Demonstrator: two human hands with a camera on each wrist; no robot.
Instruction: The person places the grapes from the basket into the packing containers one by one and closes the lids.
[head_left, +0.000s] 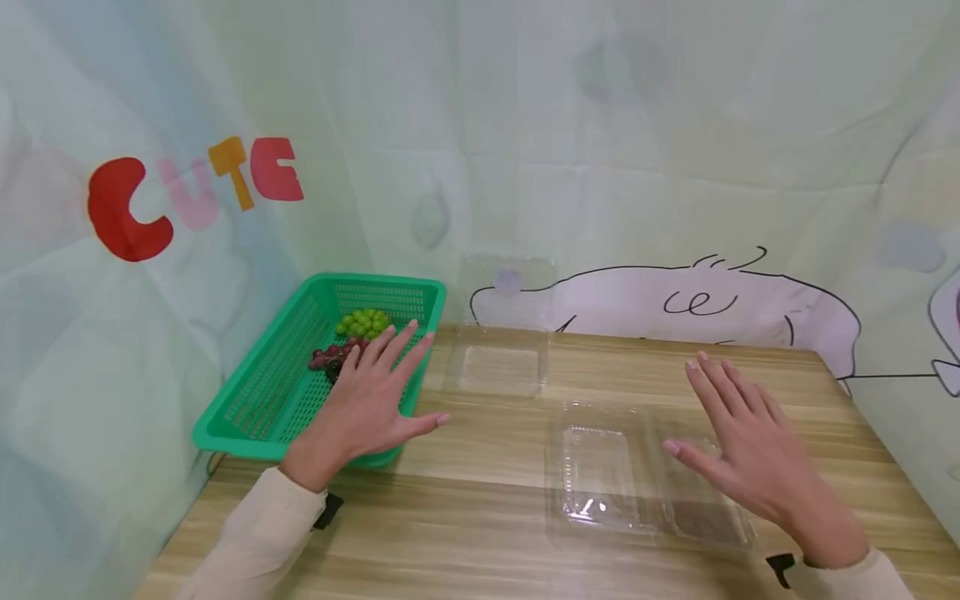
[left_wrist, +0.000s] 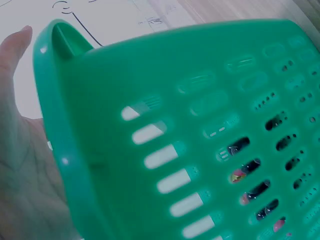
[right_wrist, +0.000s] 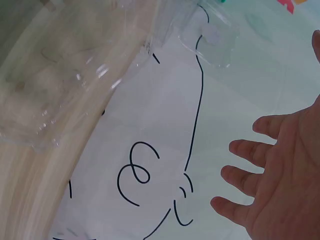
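Note:
My left hand (head_left: pixel 367 400), fingers spread, hovers over the near right side of a green plastic basket (head_left: pixel 247 450). Inside the basket lie green grapes (head_left: pixel 363 322) and red grapes (head_left: pixel 322 358), with darker ones beside them partly hidden by my fingers. In the left wrist view, the basket wall (left_wrist: pixel 125 75) fills most of the picture, and dark fruit shows through its slots. My right hand (head_left: pixel 765 454) is held with straight fingers above the right half of an opened clear plastic clamshell box (head_left: pixel 600 475). Neither hand holds anything.
Behind, another opened clear clamshell box (head_left: pixel 498 367) stands on the wooden table (head_left: pixel 465 492), its lid upright by the back curtain. A printed curtain (head_left: pixel 637 167) closes off the back and the left side, with coloured letters on it.

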